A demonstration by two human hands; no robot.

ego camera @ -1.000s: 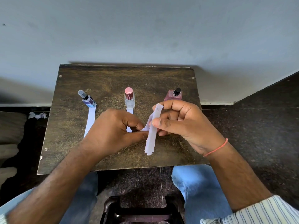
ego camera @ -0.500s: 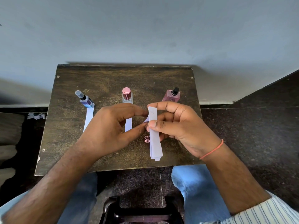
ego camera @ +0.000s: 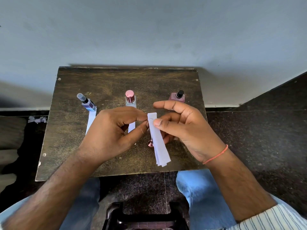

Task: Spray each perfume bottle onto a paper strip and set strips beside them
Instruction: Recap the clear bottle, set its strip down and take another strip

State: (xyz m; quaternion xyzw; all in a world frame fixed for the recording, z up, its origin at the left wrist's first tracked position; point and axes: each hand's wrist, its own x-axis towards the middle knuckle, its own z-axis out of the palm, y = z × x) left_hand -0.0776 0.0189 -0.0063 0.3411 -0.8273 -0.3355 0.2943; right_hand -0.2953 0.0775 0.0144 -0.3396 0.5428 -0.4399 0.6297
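Three perfume bottles stand in a row on the small wooden table [ego camera: 69,146]: a blue one [ego camera: 88,103] at left, a clear one with a pink cap [ego camera: 130,99] in the middle, a pink one with a bare black nozzle [ego camera: 177,97] at right. A paper strip [ego camera: 91,121] lies in front of the blue bottle, another [ego camera: 131,127] in front of the middle one. My right hand [ego camera: 186,130] pinches a stack of white strips [ego camera: 158,140] above the table. My left hand [ego camera: 114,131] pinches the stack's top edge. A small pink cap [ego camera: 150,143] lies on the table behind the stack.
The table stands against a pale wall. Paper scraps [ego camera: 37,119] lie on the dark floor at left. A dark plastic stool [ego camera: 144,216] sits between my knees under the table's near edge.
The stack of strips has straightened and hangs downward. My left fingers moved from its middle to its top edge. My right forefinger has lifted off the stack.
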